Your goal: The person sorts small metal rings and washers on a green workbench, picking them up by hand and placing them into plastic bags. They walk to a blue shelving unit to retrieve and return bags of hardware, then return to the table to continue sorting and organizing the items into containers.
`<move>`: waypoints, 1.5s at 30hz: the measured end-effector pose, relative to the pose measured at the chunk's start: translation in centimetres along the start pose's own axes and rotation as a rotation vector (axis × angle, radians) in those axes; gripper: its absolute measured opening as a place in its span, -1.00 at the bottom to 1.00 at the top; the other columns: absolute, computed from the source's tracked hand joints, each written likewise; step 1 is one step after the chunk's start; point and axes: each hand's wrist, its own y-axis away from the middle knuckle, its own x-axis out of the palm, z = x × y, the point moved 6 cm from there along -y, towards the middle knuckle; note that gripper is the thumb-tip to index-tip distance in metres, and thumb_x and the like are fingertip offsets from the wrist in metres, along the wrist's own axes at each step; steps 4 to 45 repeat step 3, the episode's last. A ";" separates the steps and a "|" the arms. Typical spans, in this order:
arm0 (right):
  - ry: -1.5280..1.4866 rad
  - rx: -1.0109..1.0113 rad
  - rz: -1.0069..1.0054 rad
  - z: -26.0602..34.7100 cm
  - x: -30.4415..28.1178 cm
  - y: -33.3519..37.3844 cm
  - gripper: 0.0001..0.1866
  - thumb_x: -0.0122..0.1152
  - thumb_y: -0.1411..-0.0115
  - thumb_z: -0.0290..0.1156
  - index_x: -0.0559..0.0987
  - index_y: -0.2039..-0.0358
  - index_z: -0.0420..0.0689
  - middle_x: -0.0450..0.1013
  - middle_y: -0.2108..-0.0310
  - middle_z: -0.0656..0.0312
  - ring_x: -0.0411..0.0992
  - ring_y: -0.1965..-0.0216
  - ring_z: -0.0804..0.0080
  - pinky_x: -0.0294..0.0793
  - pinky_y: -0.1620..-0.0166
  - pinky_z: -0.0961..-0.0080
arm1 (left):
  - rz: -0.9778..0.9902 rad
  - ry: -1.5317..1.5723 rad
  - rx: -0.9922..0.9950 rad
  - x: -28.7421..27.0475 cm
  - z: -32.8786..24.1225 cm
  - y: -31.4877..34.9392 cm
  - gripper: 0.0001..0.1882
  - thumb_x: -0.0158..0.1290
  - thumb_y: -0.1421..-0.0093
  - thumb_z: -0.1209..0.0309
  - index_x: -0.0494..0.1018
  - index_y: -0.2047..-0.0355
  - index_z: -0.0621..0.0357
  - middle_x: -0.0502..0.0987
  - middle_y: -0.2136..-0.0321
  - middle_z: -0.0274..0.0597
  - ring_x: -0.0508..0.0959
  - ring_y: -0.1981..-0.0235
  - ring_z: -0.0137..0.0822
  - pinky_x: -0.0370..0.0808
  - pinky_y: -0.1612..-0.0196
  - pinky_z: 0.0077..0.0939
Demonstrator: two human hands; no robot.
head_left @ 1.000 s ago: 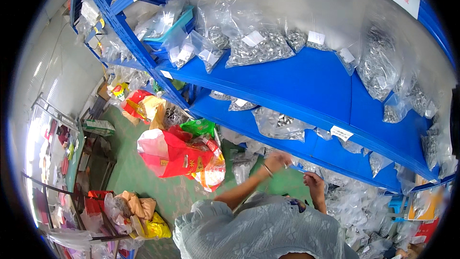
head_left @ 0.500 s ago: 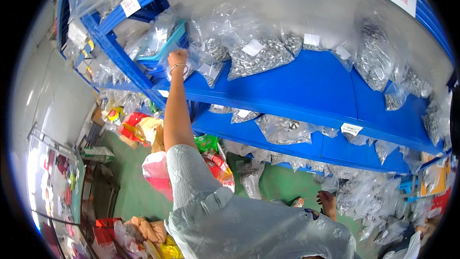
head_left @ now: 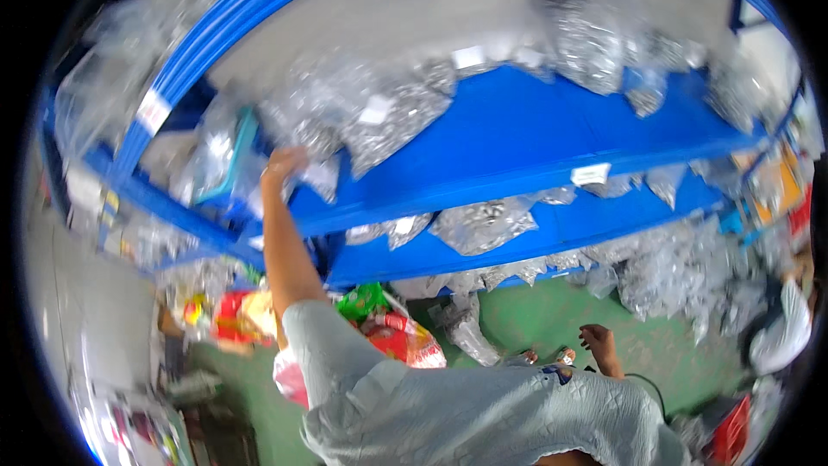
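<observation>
My left hand (head_left: 283, 164) reaches up to the left end of the blue shelf (head_left: 517, 134). Its fingers are closed, somewhat smeared by motion, and seem to grip the top of a clear plastic bag (head_left: 257, 198). Right beside it lies a small clear bag with a white label (head_left: 322, 179). A larger bag of small silvery metal parts (head_left: 401, 125) rests farther right. Left of the hand is a turquoise bin (head_left: 235, 160) with clear plastic in it. My right hand (head_left: 597, 341) hangs low over the green floor, fingers loosely apart, with nothing seen in it.
Bags of metal parts (head_left: 485, 226) lie on the lower shelf. Many clear bags (head_left: 681, 267) are heaped on the right floor, near a person's pale sleeve (head_left: 783, 328). Below my left arm are red and green printed sacks (head_left: 401, 335). A blue upright (head_left: 177, 207) stands at left.
The view has swung and tilted, so the shelf sits differently in the picture. My left hand stays closed at the shelf's left end; my right hand still hangs low.
</observation>
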 end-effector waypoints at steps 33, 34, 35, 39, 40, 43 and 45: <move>0.030 0.054 0.079 1.0 4.1 0.1 -0.77 0.06 -0.11 -0.43 0.50 0.25 -0.27 0.47 0.44 0.18 0.39 0.50 0.53 0.41 0.42 0.60 | -0.017 -0.294 0.097 -1.8 0.3 -3.8 -0.58 0.01 -0.04 0.27 0.41 0.13 0.28 0.51 0.25 -0.13 0.52 0.30 -0.30 0.43 0.17 -0.49; 0.030 0.054 0.079 1.0 4.1 0.1 -0.77 0.06 -0.11 -0.43 0.50 0.25 -0.27 0.47 0.44 0.18 0.39 0.50 0.53 0.41 0.42 0.60 | -0.017 -0.294 0.097 -1.8 0.3 -3.8 -0.58 0.01 -0.04 0.27 0.41 0.13 0.28 0.51 0.25 -0.13 0.52 0.30 -0.30 0.43 0.17 -0.49; 0.030 0.054 0.079 1.0 4.1 0.1 -0.77 0.06 -0.11 -0.43 0.50 0.25 -0.27 0.47 0.44 0.18 0.39 0.50 0.53 0.41 0.42 0.60 | -0.017 -0.294 0.097 -1.8 0.3 -3.8 -0.58 0.01 -0.04 0.27 0.41 0.13 0.28 0.51 0.25 -0.13 0.52 0.30 -0.30 0.43 0.17 -0.49; 0.030 0.054 0.079 1.0 4.1 0.1 -0.77 0.06 -0.11 -0.43 0.50 0.25 -0.27 0.47 0.44 0.18 0.39 0.50 0.53 0.41 0.42 0.60 | -0.017 -0.294 0.097 -1.8 0.3 -3.8 -0.58 0.01 -0.04 0.27 0.41 0.13 0.28 0.51 0.25 -0.13 0.52 0.30 -0.30 0.43 0.17 -0.49; 0.030 0.054 0.079 1.0 4.1 0.1 -0.77 0.06 -0.11 -0.43 0.50 0.25 -0.27 0.47 0.44 0.18 0.39 0.50 0.53 0.41 0.42 0.60 | -0.017 -0.294 0.097 -1.8 0.3 -3.8 -0.58 0.01 -0.04 0.27 0.41 0.13 0.28 0.51 0.25 -0.13 0.52 0.30 -0.30 0.43 0.17 -0.49; 0.030 0.054 0.079 1.0 4.1 0.1 -0.77 0.06 -0.11 -0.43 0.50 0.25 -0.27 0.47 0.44 0.18 0.39 0.50 0.53 0.41 0.42 0.60 | -0.017 -0.294 0.097 -1.8 0.3 -3.8 -0.58 0.01 -0.04 0.27 0.41 0.13 0.28 0.51 0.25 -0.13 0.52 0.30 -0.30 0.43 0.17 -0.49; 0.030 0.054 0.079 1.0 4.1 0.1 -0.77 0.06 -0.11 -0.43 0.50 0.25 -0.27 0.47 0.44 0.18 0.39 0.50 0.53 0.41 0.42 0.60 | -0.017 -0.294 0.097 -1.8 0.3 -3.8 -0.58 0.01 -0.04 0.27 0.41 0.13 0.28 0.51 0.25 -0.13 0.52 0.30 -0.30 0.43 0.17 -0.49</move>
